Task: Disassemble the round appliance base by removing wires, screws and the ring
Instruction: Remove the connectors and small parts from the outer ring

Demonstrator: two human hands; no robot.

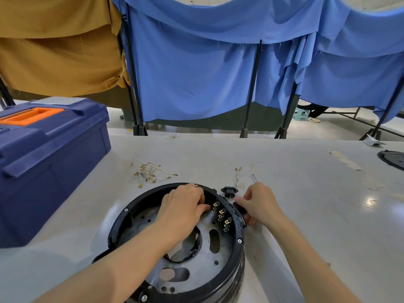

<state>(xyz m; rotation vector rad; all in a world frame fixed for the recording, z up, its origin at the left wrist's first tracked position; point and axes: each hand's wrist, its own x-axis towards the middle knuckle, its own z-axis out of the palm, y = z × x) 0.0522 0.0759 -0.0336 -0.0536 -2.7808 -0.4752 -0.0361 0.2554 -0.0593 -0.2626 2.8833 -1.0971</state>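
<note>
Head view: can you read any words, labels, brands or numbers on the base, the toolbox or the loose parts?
No text can be read anywhere in this view.
Round base: no label or marking shows.
Blue toolbox: no brand shows; the grey panel on its lid is too blurred to read.
Black socket and brass terminals: too small to tell.

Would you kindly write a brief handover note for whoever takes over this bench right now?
Left grip reaches inside the round black appliance base, fingertips at the brass terminals; its hold is unclear. Right grip holds a black plastic block on the rim's outside.
Done: thin wires with brass ends lie loose on the grey table, a black socket beside the base.
Left: hex screws remain in the black ring.
</note>
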